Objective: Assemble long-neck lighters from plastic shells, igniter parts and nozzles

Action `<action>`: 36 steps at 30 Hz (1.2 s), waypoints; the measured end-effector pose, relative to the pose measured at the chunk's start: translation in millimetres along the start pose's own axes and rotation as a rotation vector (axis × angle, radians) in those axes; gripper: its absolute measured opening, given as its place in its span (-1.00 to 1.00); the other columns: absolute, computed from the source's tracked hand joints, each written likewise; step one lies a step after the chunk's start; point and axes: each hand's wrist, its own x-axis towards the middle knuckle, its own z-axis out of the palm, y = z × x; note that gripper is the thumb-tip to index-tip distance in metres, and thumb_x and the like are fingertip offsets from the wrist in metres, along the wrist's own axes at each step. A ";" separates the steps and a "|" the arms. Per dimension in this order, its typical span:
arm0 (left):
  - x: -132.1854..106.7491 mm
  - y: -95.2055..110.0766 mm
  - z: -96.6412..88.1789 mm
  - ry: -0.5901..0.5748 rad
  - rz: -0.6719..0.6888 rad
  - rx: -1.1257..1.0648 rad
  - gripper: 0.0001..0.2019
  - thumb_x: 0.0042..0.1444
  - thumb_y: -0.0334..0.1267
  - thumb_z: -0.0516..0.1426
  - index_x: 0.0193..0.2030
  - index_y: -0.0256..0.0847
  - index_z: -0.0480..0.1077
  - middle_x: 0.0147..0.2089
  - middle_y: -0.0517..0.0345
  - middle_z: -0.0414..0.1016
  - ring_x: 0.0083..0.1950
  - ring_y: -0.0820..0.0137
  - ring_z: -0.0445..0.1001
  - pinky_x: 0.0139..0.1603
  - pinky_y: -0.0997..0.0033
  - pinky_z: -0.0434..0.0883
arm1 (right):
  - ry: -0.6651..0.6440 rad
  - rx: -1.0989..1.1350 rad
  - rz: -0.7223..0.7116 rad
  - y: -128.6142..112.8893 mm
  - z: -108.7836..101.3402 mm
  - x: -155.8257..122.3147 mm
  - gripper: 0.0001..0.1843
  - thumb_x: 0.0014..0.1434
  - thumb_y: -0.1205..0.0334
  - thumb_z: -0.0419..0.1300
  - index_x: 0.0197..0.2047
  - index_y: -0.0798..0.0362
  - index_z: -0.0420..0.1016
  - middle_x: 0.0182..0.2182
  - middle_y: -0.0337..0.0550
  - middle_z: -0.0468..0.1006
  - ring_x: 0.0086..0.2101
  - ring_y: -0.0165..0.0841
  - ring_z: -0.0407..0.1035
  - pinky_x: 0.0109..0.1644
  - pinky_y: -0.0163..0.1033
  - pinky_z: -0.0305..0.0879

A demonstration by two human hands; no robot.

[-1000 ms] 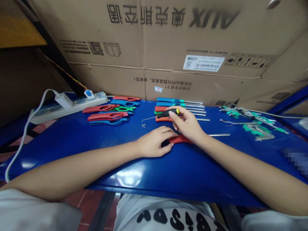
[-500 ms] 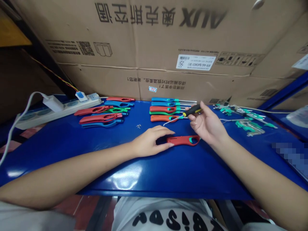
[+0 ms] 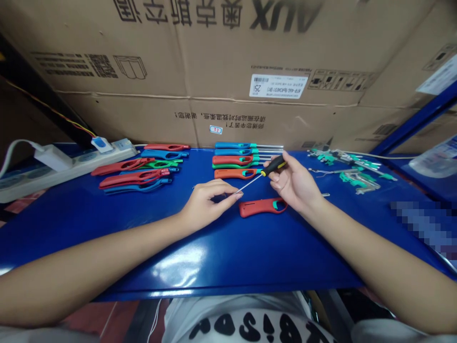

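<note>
My right hand [image 3: 294,183] grips a small screwdriver [image 3: 266,170] with a black and yellow handle, its thin shaft slanting down to the left. My left hand [image 3: 207,205] is pinched at the shaft's tip, thumb against forefinger; what it holds, if anything, is too small to name. Just below and between the hands a red lighter body with a teal trigger [image 3: 262,207] lies flat on the blue table [image 3: 228,252], touched by neither hand.
Rows of red, blue and green lighter shells [image 3: 139,171] lie at the back left, assembled lighters with metal tubes [image 3: 237,159] at the back centre, and teal inner parts [image 3: 352,174] at the right. A white power strip [image 3: 64,164] and cardboard boxes [image 3: 228,71] border the table.
My left hand left the red lighter body and rose to pinch at the screwdriver tip. My right hand brought the screwdriver down and leftward towards it. The view shifted slightly.
</note>
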 end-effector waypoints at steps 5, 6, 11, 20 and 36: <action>-0.1 -0.8 1.1 0.000 -0.015 -0.006 -0.88 0.25 -0.24 0.26 -0.22 -0.21 0.63 -0.23 0.06 0.68 -0.24 0.37 0.62 -0.16 0.37 0.54 | 0.043 0.070 0.011 1.2 2.0 -1.3 -0.74 0.10 0.05 0.34 -0.29 -0.01 0.38 -0.36 -0.26 0.54 -0.57 -0.51 0.25 -0.60 -0.36 0.20; -0.2 -0.9 1.3 -0.001 -0.018 -0.009 -0.88 0.24 -0.24 0.26 -0.22 -0.21 0.63 -0.23 0.06 0.68 -0.24 0.37 0.62 -0.16 0.37 0.54 | 0.050 0.087 0.013 1.2 2.3 -1.8 -0.77 0.08 0.11 0.33 -0.28 -0.01 0.39 -0.36 -0.26 0.55 -0.57 -0.51 0.25 -0.60 -0.36 0.21; -0.7 -2.2 1.5 -0.031 -0.050 -0.013 -0.86 0.26 -0.25 0.24 -0.21 -0.22 0.63 -0.23 0.06 0.68 -0.23 0.35 0.62 -0.15 0.35 0.54 | 0.019 0.020 -0.079 -2.8 4.3 -6.5 -0.76 0.05 0.20 0.31 -0.21 -0.03 0.37 -0.33 -0.26 0.56 -0.57 -0.51 0.27 -0.59 -0.36 0.27; 1.3 -4.1 1.4 -0.204 0.022 -0.070 -0.86 0.28 -0.22 0.23 -0.19 -0.18 0.63 -0.26 0.07 0.67 -0.25 0.35 0.60 -0.15 0.33 0.53 | -0.058 -0.301 -0.333 -13.3 20.1 -22.9 -0.56 0.08 -0.05 0.42 -0.06 -0.12 0.38 -0.33 -0.23 0.57 -0.59 -0.44 0.36 -0.60 -0.23 0.39; 2.7 -8.0 1.4 -0.387 0.118 0.029 -0.57 0.18 -0.11 0.32 0.15 -0.19 0.46 0.05 -0.02 0.59 0.10 0.21 0.49 0.20 0.12 0.41 | -0.024 -0.575 -0.573 -8.0 25.9 -45.5 -0.45 0.17 0.01 0.39 0.18 -0.29 0.32 0.03 -0.10 0.55 -0.19 -0.21 0.57 -0.33 -0.17 0.55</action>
